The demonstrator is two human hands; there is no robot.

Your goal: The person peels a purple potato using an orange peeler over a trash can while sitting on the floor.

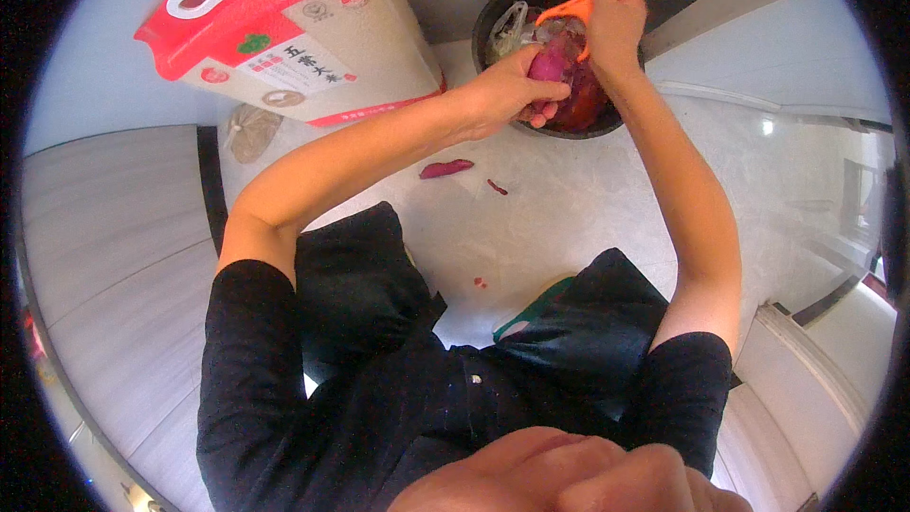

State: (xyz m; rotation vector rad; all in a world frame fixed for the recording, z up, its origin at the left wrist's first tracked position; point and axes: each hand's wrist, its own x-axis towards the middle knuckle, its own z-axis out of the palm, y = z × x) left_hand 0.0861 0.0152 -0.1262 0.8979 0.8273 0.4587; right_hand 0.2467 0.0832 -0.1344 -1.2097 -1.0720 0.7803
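My left hand (pixel 522 89) grips a purple-red root vegetable (pixel 547 65), which looks like a sweet potato, over a dark round bin (pixel 490 11). In my right hand (pixel 617 25) is an orange peeler (pixel 569 8), its handle loop sticking out past my fingers. The peeler's head is close to the far side of the vegetable; whether the blade touches it is hidden. Inside the bin I see a clear plastic bag (pixel 513 27) and a reddish mass that is hard to make out.
A large red and white rice bag (pixel 306 43) bearing writing stands left of the bin. A small tied plastic bag (pixel 252 134) lies near its base. Purple peel strips (pixel 446 169) and a few reddish scraps (pixel 480 283) are on the pale floor (pixel 569 206).
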